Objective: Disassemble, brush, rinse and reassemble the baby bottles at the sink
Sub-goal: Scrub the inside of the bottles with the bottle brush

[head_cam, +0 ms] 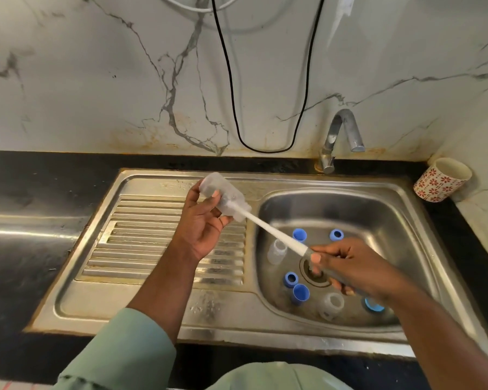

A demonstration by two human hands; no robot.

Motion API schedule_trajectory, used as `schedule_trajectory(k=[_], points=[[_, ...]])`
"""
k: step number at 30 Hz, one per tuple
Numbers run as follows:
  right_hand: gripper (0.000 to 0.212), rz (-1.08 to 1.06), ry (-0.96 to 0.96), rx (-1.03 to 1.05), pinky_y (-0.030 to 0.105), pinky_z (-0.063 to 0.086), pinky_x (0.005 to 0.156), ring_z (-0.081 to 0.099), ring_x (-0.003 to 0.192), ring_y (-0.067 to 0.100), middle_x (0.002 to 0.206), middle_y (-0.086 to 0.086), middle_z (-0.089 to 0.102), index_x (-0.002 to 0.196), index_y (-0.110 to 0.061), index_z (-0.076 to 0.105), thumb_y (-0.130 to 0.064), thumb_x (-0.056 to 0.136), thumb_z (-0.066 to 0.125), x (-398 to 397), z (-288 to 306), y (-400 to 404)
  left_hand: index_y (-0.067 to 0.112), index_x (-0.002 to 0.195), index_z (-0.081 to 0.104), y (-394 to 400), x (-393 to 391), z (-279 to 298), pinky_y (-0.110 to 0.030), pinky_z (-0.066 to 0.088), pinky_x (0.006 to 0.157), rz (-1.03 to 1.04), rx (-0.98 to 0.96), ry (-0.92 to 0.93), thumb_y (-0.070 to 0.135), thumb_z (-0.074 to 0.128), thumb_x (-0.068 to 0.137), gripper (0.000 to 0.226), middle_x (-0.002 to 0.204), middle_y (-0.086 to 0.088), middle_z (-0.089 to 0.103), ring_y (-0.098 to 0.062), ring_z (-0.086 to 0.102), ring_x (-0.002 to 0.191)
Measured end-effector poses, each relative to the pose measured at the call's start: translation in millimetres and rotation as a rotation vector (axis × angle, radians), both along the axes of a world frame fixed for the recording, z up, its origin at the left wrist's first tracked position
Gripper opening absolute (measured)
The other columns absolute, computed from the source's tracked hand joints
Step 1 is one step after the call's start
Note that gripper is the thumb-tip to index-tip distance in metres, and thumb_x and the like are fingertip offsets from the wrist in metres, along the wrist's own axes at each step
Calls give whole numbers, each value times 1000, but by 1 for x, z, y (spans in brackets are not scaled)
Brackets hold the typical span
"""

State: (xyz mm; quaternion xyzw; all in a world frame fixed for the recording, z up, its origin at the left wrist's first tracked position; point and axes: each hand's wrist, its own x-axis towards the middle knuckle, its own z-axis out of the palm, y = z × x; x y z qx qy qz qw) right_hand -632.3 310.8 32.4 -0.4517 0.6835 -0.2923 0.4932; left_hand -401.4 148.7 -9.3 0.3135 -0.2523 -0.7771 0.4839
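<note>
We grip the clear bottle (220, 197) in our left hand (202, 223), fingers and thumb curled round its body, and hold it tilted above the ribbed drainboard (141, 240), its mouth pointing down and right toward the basin. Our right hand (350, 267) pinches the far end of the brush handle (276, 233) between thumb and fingers — the handle runs up and left in a straight diagonal, and the bristle head sits at the bottle's mouth, partly inside it.

Below the right hand lies the sink basin (400, 220), with the drain (317, 274) near its middle. Around the drain rest the loose parts: blue caps (299, 235) and rings at the far side and near left, one blue piece (373, 305) partly hidden under our right wrist, and two further clear bottles (277, 250) — one left of the drain, one at the near side.

The tap (341, 136) stands behind the basin with no water visible at its spout. A patterned cup (441, 180) leans in the right corner of the black counter (26, 192). A black cable (231, 88) hangs in a loop on the marble wall.
</note>
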Motion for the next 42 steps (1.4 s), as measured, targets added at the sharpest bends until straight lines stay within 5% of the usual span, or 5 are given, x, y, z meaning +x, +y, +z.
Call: schedule_trajectory(k=[13, 18, 22, 29, 42], points=[[12, 199, 212, -91, 14, 37, 45, 44, 43, 3, 60, 9, 62, 92, -22, 78, -22, 90, 67, -26, -6, 1, 12, 107, 60, 0, -11, -4, -56, 55, 88, -52, 240, 36, 55, 63, 86, 48, 102, -13, 60, -34, 61, 104], [15, 97, 410, -237, 11, 38, 53, 53, 54, 1, 65, -4, 63, 98, -33, 76, -24, 88, 69, -33, -8, -9, 13, 95, 63, -6, -23, -7, -46, 48, 92, 20, 113, 137, 36, 63, 85, 25, 87, -7, 62, -25, 59, 89], [21, 155, -1, -125, 17, 38, 46, 44, 49, 11, 62, 15, 58, 90, -34, 79, -17, 91, 66, -28, -2, -1, 16, 108, 61, -12, -13, -9, -54, 39, 104, 3, 64, 282, 35, 74, 59, 54, 94, -8, 64, -26, 62, 91], [12, 88, 338, -234, 22, 45, 60, 55, 60, 10, 75, 1, 64, 96, -25, 75, -23, 92, 64, -14, -22, -5, 19, 101, 63, -16, -22, -4, -39, 54, 81, 93, 21, 223, 32, 74, 62, 43, 90, -5, 60, -25, 61, 82], [34, -30, -383, 85, 21, 30, 38, 42, 44, 17, 67, 19, 60, 79, -1, 74, -34, 84, 65, -6, -12, 6, 18, 84, 62, -35, -46, 14, -29, 52, 67, 181, 104, 187, 55, 62, 87, 37, 75, -1, 58, -16, 59, 65]])
